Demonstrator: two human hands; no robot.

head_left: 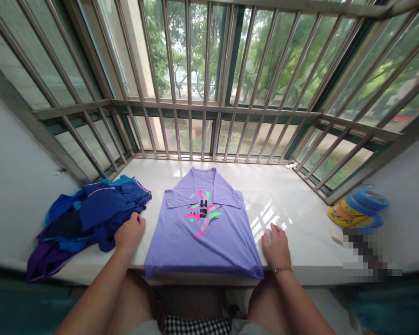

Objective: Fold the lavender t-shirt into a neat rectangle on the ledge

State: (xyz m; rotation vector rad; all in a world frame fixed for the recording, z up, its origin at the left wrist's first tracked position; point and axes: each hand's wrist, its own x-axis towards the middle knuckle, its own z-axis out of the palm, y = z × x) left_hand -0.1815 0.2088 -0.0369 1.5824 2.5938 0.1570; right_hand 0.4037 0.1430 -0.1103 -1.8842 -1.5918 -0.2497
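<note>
A lavender T-shirt [174, 246] with a pink, green and black print lies flat on the white window sill [310, 246]. Its sleeves are folded inward across the chest, and its hem hangs a little over the front edge. My left hand [130, 231] rests left of the shirt with its fingers curled in, beside a heap of blue and purple clothes [104, 209]; I see nothing in it. To the right of the shirt, my right hand [277, 247] lies on the sill, fingers apart and slightly bent, holding nothing.
A yellow bottle with a blue lid and handle [358, 211] stands at the right end of the sill. Near it are a small pale object [337, 237] and a pixelated dark item [365, 251]. Metal window bars [212, 109] enclose the back and sides.
</note>
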